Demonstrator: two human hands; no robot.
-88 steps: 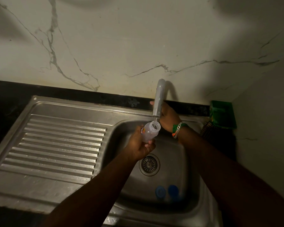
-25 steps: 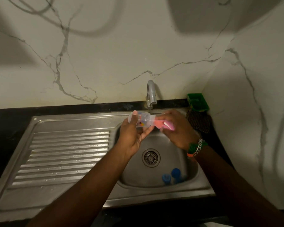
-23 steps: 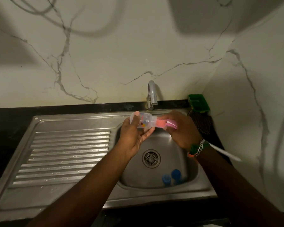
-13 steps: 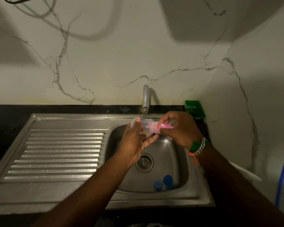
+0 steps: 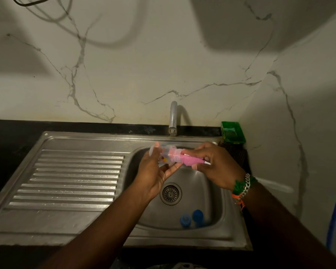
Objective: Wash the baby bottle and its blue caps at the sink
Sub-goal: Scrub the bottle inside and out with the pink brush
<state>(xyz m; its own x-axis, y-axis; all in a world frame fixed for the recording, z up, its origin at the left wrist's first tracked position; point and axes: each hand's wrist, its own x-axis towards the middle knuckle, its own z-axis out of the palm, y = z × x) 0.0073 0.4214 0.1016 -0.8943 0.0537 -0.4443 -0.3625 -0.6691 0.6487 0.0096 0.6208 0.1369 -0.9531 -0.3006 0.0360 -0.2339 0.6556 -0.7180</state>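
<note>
Above the steel sink, the left hand gripped a clear baby bottle lying sideways while the right hand pinched a pink brush pushed into it, two blue caps resting in the basin.

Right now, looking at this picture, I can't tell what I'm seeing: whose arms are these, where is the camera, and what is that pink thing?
There is no machine here: these are a person's two bare arms, filmed by a camera worn on the head, looking forward and down. Below is a steel sink with a ribbed draining board on its left and a tap behind it. The left hand holds a clear baby bottle on its side above the basin. The right hand, its fingers curled, holds a pink bottle brush whose head is pushed into the bottle's mouth. Two blue caps lie at the near side of the basin, by the drain. A green tray sits in the corner.
</note>
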